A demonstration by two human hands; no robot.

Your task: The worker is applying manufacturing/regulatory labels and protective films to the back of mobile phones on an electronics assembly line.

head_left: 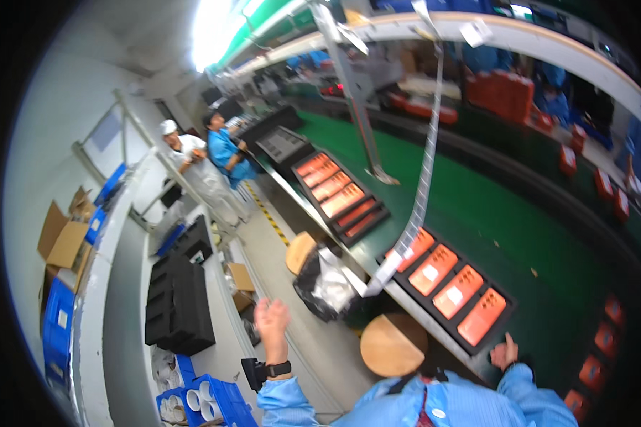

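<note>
My right hand point(504, 352) is at the near right corner of a black tray point(471, 347), on the edge of the green work surface. Its index finger is stretched out, and nothing shows in the hand. Orange phone-shaped pieces point(483, 317) with dark camera holes lie in a row in the tray, some bearing a white label. Over the aisle on the left, my left hand point(272, 320) is raised, slightly blurred, with its fingers apart and nothing visible in it. A black band with a small dark box point(255, 373) sits at my left wrist.
A second black tray point(343, 236) of orange pieces stands farther along the green line point(470, 206). Round wooden stools point(393, 345) and a black rubbish bag point(308, 285) stand below. Left are stacked black trays point(179, 302) and blue bins point(224, 402). Two people point(224, 153) stand at the far end.
</note>
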